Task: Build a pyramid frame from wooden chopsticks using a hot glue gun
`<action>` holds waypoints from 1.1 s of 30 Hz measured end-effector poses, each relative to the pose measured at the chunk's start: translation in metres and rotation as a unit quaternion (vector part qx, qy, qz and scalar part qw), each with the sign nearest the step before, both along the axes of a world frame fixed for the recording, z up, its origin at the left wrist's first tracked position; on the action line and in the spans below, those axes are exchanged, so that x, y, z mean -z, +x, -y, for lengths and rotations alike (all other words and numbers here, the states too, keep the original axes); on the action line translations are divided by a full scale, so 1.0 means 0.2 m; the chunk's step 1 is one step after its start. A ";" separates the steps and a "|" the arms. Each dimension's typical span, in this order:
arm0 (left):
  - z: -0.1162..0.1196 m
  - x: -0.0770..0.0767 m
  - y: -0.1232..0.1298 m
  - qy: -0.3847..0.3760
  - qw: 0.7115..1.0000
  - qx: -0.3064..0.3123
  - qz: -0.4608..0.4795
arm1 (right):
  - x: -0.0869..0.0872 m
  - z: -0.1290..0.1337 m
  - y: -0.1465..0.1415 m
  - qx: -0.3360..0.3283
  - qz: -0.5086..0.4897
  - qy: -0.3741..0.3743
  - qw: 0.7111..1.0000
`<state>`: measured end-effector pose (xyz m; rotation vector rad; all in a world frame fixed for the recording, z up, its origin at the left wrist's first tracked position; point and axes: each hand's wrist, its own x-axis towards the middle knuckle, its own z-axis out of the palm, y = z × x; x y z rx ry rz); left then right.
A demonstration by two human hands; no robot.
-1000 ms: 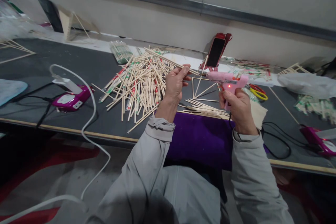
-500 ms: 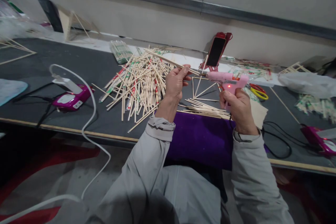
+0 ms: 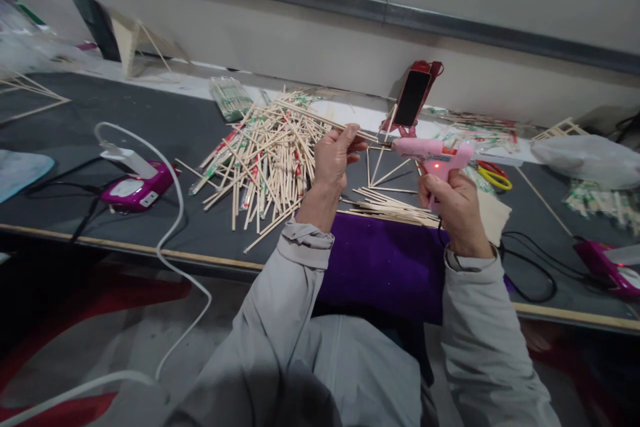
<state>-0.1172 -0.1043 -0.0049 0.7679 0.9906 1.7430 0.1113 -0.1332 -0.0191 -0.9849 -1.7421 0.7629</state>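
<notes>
Left hand (image 3: pixel 333 163): fingertips drawn back slightly since the earlier views. Held sticks (image 3: pixel 367 136) shifted a little; far ends, blurred against the stick pile (image 3: pixel 273 160), seem lower. Glue gun (image 3: pixel 425 150): nozzle dipped slightly.

Held items partly covered; several things cropped at both edges.
Left hand (image 3: pixel 332 157) covers part of the thin pale wooden sticks (image 3: pixel 369 136) it pinches; count unclear. Contact between their ends and the dark metal nozzle (image 3: pixel 385 143) too small to tell. Right hand (image 3: pixel 453 203) hides most of the grip of the pink plastic glue gun (image 3: pixel 425 149); label illegible. Left edge crops a pale blue flat sheet (image 3: pixel 23 172) and an open stick frame (image 3: pixel 37 97); right edge, a magenta boxy power strip (image 3: pixel 605 270).
</notes>
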 end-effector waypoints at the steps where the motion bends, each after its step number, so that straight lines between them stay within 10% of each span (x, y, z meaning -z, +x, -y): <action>1: 0.00 0.00 0.00 0.000 1.000 -0.001 0.001 | 0.00 0.00 0.00 -0.002 -0.001 -0.002 1.000; 33: 0.02 -0.02 -0.01 -0.032 0.999 0.005 0.016 | 0.02 -0.01 -0.01 0.026 -0.057 -0.015 0.998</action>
